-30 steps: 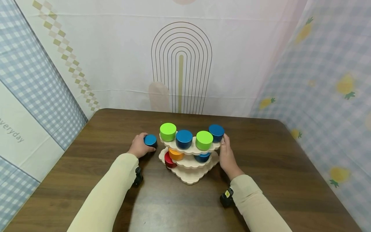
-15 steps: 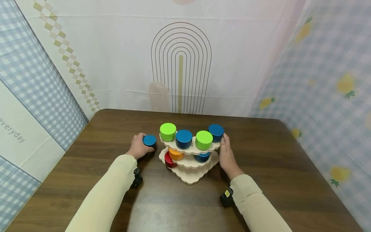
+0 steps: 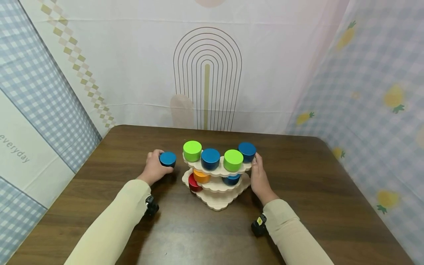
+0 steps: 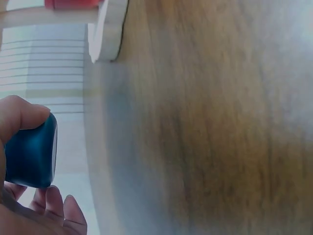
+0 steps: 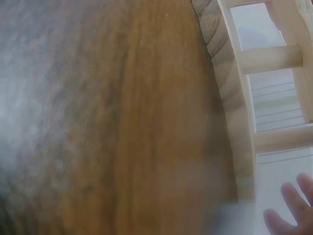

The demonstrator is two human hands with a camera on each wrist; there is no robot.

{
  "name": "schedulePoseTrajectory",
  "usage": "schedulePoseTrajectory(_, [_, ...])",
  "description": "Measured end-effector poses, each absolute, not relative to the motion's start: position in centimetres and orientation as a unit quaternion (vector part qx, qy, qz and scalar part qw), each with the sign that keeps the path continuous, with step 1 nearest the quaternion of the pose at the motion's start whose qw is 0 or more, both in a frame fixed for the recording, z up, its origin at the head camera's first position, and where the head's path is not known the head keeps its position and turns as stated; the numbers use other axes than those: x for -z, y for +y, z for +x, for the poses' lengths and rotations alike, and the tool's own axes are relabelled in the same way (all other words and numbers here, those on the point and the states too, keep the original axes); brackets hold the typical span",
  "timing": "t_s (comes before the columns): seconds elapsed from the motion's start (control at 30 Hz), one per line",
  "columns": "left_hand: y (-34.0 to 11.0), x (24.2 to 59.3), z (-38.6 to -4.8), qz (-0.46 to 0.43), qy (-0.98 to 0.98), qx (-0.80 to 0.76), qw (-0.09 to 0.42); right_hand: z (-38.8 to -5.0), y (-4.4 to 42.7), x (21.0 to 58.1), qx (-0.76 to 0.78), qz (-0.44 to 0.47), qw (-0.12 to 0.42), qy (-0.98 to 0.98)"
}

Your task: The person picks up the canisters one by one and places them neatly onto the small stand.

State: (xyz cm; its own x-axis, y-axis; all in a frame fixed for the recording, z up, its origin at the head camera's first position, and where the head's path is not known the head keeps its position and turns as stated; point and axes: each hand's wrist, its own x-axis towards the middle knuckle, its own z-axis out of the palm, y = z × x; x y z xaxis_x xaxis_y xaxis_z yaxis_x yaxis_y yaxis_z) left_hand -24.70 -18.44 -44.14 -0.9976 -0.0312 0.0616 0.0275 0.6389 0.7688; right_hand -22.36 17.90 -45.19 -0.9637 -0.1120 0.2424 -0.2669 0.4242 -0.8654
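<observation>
My left hand (image 3: pixel 155 168) pinches a blue cylinder block (image 3: pixel 168 159) between thumb and fingers, left of a tiered wooden stand (image 3: pixel 216 201). A gap shows between the block and the stand; a shadow lies on the table below. In the left wrist view, the thumb presses one side of the blue block (image 4: pixel 32 152) and fingertips touch the other. My right hand (image 3: pixel 261 179) rests along the stand's right side with fairly straight fingers, beside the rear-right blue block (image 3: pixel 247 152). Its fingertips (image 5: pixel 288 193) show spread apart in the right wrist view.
The top tier bears two green blocks, one at left (image 3: pixel 192 151) and one at right (image 3: pixel 233 160), with a blue block (image 3: pixel 210 159) between. Lower tiers hold orange (image 3: pixel 201 176), red (image 3: pixel 194 183) and blue (image 3: pixel 231 179) blocks. Curtains surround the brown table (image 3: pixel 314 176).
My left hand has shifted left, away from the stand, carrying the blue block with it. The right hand and the stand stay in place.
</observation>
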Motion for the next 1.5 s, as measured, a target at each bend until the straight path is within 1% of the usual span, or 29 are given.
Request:
schedulePoseTrajectory(0.23, [-18.2, 43.3, -23.6, -0.003, -0.899, 0.435, 0.041, -22.4, 18.0, 45.3, -0.528, 0.116, 0.074, -0.838])
schedulePoseTrajectory(0.63, [-16.9, 42.1, -21.2, -0.015, -0.889, 0.457, 0.032, -22.5, 17.9, 45.2, -0.525, 0.105, 0.065, -0.842])
schedulePoseTrajectory(0.73, [-16.6, 41.8, -20.5, -0.017, -0.889, 0.457, 0.033, -22.1, 17.8, 44.5, -0.53, 0.107, 0.06, -0.839])
schedulePoseTrajectory(0.97, [-16.0, 42.0, -18.9, -0.028, -0.892, 0.45, 0.039, -19.8, 16.7, 41.4, -0.528, 0.101, 0.046, -0.842])
schedulePoseTrajectory(1.13, [-15.3, 42.2, -17.9, -0.028, -0.892, 0.451, 0.026, -19.6, 16.5, 41.2, -0.526, 0.104, 0.049, -0.843])
schedulePoseTrajectory(1.2, [-15.0, 42.4, -17.6, -0.03, -0.893, 0.448, 0.022, -19.6, 16.6, 41.2, -0.528, 0.106, 0.049, -0.842])
schedulePoseTrajectory(1.43, [-13.1, 42.7, -15.8, -0.054, -0.894, 0.444, 0.011, -22.4, 17.9, 45.1, -0.52, 0.104, 0.06, -0.846])
schedulePoseTrajectory(1.5, [-12.6, 42.8, -15.4, -0.061, -0.893, 0.446, 0.006, -22.4, 17.9, 45.1, -0.518, 0.101, 0.058, -0.847])
